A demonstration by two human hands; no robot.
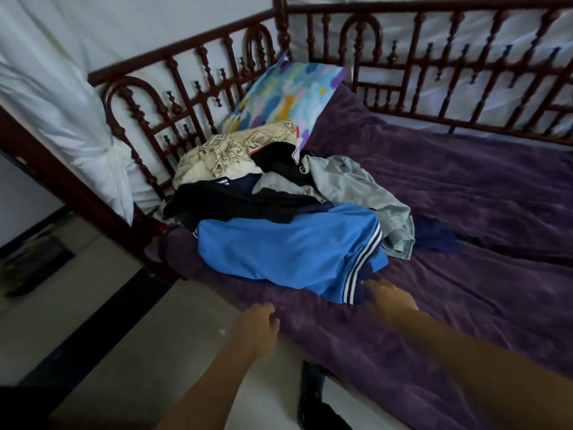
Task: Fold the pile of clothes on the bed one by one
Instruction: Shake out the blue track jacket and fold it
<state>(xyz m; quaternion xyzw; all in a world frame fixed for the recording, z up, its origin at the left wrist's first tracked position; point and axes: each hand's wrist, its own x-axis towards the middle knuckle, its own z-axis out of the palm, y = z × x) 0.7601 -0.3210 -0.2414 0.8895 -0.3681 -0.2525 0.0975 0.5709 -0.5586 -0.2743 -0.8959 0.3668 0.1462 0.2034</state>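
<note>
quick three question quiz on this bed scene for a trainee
1. True or false: the blue garment lies at the near edge of the pile.
2. The patterned pillow is: A) on the floor B) behind the pile, by the rail C) under the blue garment.
3. Which is nearer the garment's striped hem: the left hand or the right hand?
Key: 1 true; 2 B; 3 right hand.

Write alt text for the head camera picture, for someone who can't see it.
A left hand and a right hand, both open, reach toward a pile of unfolded clothes on a purple bedspread, the right near a blue striped garment. Behind, a colourful pillow leans on the dark bed rail.
</note>
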